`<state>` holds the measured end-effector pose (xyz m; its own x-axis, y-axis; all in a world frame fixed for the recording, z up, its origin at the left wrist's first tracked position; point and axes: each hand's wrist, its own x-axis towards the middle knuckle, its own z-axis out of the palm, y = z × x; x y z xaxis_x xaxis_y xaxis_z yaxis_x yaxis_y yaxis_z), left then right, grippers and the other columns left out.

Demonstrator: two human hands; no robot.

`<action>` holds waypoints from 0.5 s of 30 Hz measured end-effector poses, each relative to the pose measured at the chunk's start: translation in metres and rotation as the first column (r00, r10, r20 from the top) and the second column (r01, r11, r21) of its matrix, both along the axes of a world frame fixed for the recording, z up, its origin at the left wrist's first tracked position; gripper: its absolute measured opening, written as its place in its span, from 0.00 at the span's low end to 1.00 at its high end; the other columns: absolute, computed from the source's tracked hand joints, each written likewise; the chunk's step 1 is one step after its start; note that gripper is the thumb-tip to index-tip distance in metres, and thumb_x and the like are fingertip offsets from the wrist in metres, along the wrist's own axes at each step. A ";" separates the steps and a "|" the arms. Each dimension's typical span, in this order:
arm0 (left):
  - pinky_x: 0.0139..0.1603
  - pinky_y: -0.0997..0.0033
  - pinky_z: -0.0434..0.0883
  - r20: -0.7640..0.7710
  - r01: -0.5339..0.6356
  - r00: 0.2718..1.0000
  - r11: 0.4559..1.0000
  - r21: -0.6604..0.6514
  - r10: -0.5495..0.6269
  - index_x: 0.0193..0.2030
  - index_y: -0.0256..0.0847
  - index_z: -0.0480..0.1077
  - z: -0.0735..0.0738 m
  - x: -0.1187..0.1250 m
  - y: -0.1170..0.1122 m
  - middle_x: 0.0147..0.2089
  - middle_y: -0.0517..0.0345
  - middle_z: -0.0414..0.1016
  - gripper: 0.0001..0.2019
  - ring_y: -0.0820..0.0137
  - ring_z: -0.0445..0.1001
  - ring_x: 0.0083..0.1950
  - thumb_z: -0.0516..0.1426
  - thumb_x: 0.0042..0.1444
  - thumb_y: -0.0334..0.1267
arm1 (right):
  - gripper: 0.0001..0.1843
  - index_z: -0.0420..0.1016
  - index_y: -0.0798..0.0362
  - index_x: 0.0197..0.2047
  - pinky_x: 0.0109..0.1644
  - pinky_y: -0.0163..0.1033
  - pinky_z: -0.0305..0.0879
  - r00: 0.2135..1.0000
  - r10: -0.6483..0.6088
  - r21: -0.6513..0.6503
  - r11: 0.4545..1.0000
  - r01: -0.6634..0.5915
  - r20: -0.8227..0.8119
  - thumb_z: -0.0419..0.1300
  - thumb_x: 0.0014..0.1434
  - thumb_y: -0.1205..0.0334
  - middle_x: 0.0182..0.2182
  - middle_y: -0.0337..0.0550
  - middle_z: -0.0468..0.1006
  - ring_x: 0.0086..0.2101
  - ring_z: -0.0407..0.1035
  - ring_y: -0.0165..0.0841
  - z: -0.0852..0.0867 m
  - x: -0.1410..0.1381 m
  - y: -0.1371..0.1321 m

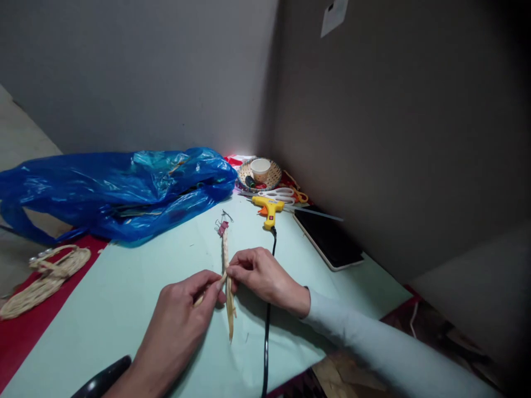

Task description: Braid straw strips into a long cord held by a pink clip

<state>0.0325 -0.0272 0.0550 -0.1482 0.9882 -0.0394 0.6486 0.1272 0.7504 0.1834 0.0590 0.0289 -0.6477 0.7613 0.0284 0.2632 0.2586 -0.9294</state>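
Note:
A narrow pale braid of flat straw-like strands (225, 247) lies on the light green table cover, its far end pinched in a pinkish binder clip (223, 228). My left hand (186, 309) closes thumb and fingers on a strand at the braid's near end. Close against it, my right hand (259, 276) pinches the braid at the same spot. Loose strands (230, 320) hang out from between the hands toward me. The exact hold of each fingertip is partly hidden.
Behind my hands lie a yellow glue gun (269, 209) with a black cord, white scissors (282, 193) and a woven basket (274, 176) holding a cup. A dark tablet (329, 237) sits right. Left are a blue plastic bag (103, 188) and a woven sandal-shaped piece (50, 276).

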 end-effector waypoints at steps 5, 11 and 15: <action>0.31 0.66 0.64 -0.409 0.165 0.910 0.968 0.188 -0.075 0.38 0.41 0.78 -0.019 0.023 -0.011 0.31 0.49 0.81 0.11 0.59 0.76 0.29 0.53 0.58 0.35 | 0.13 0.71 0.58 0.24 0.25 0.31 0.52 0.996 0.052 -0.188 0.980 -0.064 -0.069 0.55 0.59 0.66 0.14 0.33 0.65 0.18 0.56 0.24 0.002 0.004 0.001; 0.28 0.63 0.64 -0.699 0.387 0.692 0.909 0.154 -0.177 0.41 0.33 0.78 -0.032 0.034 -0.016 0.31 0.40 0.79 0.16 0.56 0.76 0.29 0.49 0.58 0.27 | 0.11 0.75 0.60 0.26 0.26 0.31 0.50 0.990 0.078 -0.235 0.966 -0.104 -0.118 0.58 0.57 0.63 0.20 0.35 0.68 0.22 0.56 0.24 0.002 0.007 0.000; 0.34 0.66 0.65 -0.416 0.333 0.880 0.922 0.196 -0.229 0.29 0.41 0.74 -0.014 0.019 -0.016 0.30 0.51 0.76 0.16 0.62 0.75 0.32 0.50 0.63 0.39 | 0.11 0.78 0.62 0.30 0.24 0.31 0.46 0.986 0.069 -0.291 0.950 -0.111 -0.149 0.58 0.57 0.65 0.18 0.35 0.67 0.20 0.51 0.23 0.002 0.007 0.000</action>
<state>0.0510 -0.0431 0.0409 0.1852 0.9576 0.2205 0.8672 -0.2648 0.4217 0.1907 0.0585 0.0306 -0.7198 0.6872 -0.0983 0.1184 -0.0181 -0.9928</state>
